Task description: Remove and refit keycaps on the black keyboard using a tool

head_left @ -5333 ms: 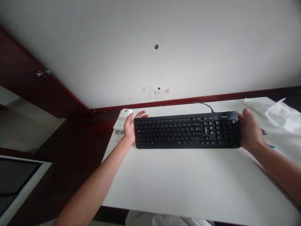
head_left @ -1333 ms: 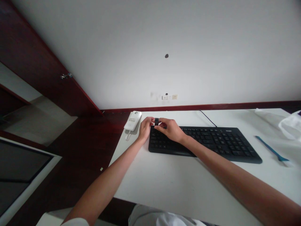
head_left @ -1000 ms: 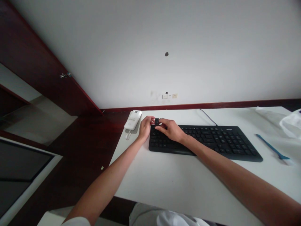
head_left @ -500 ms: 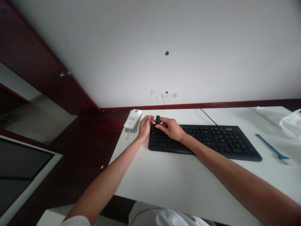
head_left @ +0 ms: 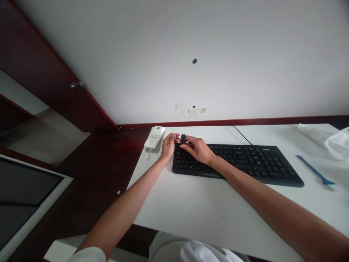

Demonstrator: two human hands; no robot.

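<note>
A black keyboard (head_left: 237,162) lies on the white table. Over its upper left corner, my right hand (head_left: 197,147) pinches a small black rectangular piece (head_left: 183,139) between thumb and fingers; I cannot make out exactly what the piece is. The right wrist crosses above the keys. My left hand (head_left: 168,145) rests beside the keyboard's left end, its fingers curved toward the black piece with a small gap left between. Nothing shows in the left hand.
Left of my left hand lies a white power bank (head_left: 154,137) with a short loop cable (head_left: 148,154). A blue brush (head_left: 313,169) and a white plastic bag (head_left: 338,143) are on the right. The keyboard's cable (head_left: 242,135) runs to the table's back edge.
The black piece tilts slightly in my right hand's pinch. Both hands stay in almost the same place, and the whole view shifts only a little.
</note>
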